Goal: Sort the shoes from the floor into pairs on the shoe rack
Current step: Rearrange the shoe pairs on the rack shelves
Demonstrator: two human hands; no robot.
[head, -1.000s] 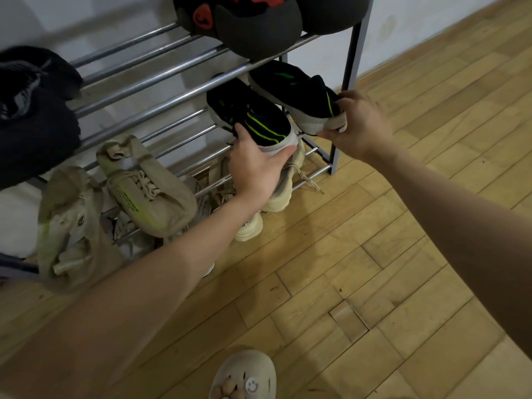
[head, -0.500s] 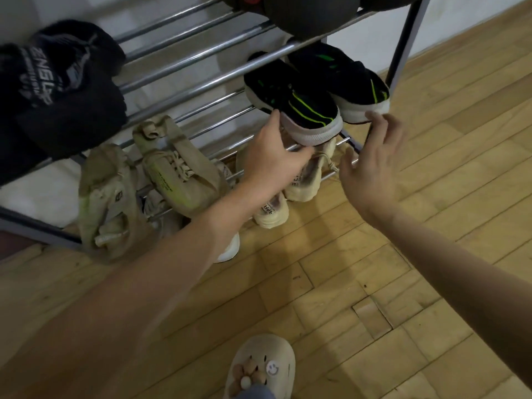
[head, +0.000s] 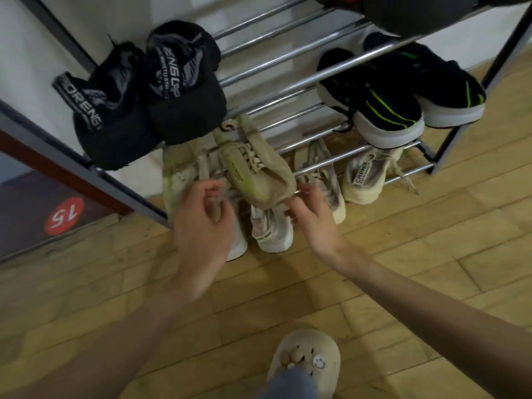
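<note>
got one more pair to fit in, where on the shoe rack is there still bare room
Bare bars show on the shelf between the black high-top pair and the upper frame, running right. One shelf down, a gap lies between the khaki shoe and the black-and-green pair. The lower left is crowded: both hands, left hand and right hand, work among overlapping beige shoes.

"15" on red floor sticker (head: 64, 216)

Top edge cuts off dark shoes (head: 417, 12) at upper right; left hand (head: 201, 226) blurs, hiding the left beige sneaker (head: 178, 174), grip unclear.
</note>
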